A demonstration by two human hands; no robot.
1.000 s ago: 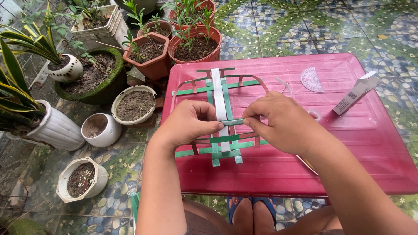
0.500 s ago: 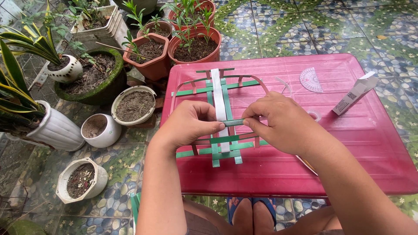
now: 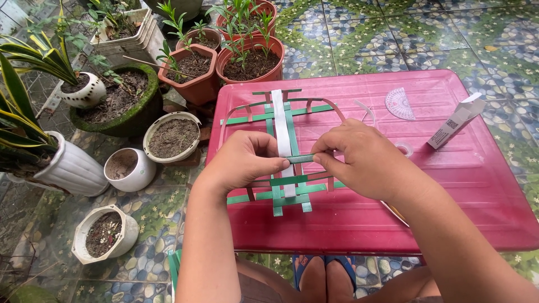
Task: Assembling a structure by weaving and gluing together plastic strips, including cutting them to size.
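While both hands work over the red surface point(image 3: 477, 191), the left hand point(image 3: 244, 163) and the right hand point(image 3: 365, 160) each pinch one end of a short green strip point(image 3: 299, 159), fingers closed tight on it, holding it just above the woven lattice of green and white strips point(image 3: 283, 151) lying flat near the surface's left side. A clear protractor point(image 3: 400, 104) and a small white box point(image 3: 456, 120) lie well apart to the right.

On the patterned floor to the left stand the pots. Two terracotta pots point(image 3: 193, 73) at the surface's far edge hold dark soil and thin green shoots. A mossy round pot point(image 3: 120, 106) holds soil, and just beside it a white rounded pot point(image 3: 84, 92) carries a striped, long-leaved plant. Nearer, a shallow white bowl-shaped pot point(image 3: 173, 137) and a small white pot point(image 3: 129, 168) hold bare soil, as does a weathered pot point(image 3: 104, 233) lower down. A ribbed white pot point(image 3: 73, 168) bears long green leaves.
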